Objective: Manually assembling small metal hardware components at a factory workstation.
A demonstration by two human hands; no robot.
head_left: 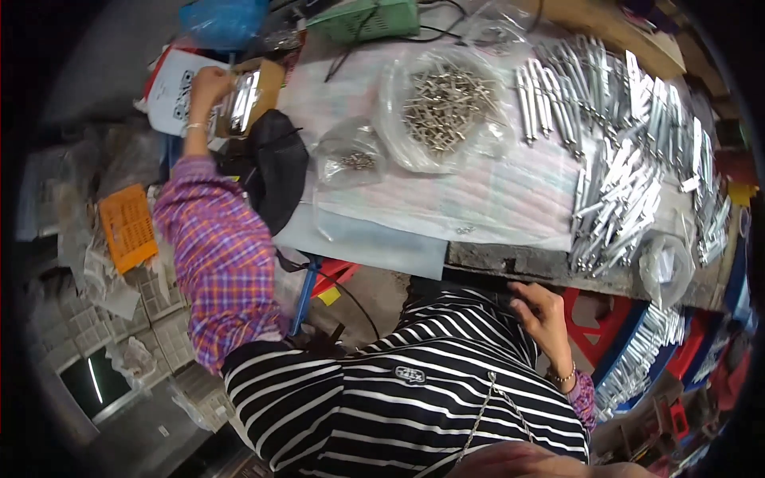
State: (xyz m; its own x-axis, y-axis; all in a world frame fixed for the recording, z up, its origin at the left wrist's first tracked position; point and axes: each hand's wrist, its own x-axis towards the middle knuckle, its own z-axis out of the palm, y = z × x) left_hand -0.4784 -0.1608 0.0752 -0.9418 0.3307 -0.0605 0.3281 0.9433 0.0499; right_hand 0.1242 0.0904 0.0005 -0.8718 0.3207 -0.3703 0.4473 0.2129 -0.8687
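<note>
A worktable (494,256) fills the space before the seated person, silvery metal rods (617,203) heaped along its right edge. Nearer its far edge sits a clear plastic bag (393,131) of small metal pins (450,103). By the far left corner stands a cardboard box (272,86). The left hand (209,86) is at its side; I can't tell whether those fingers grip. The right hand (542,315), fingers slack and parted, hovers by the near edge. Shiny metal parts (241,102) lie inside the box.
</note>
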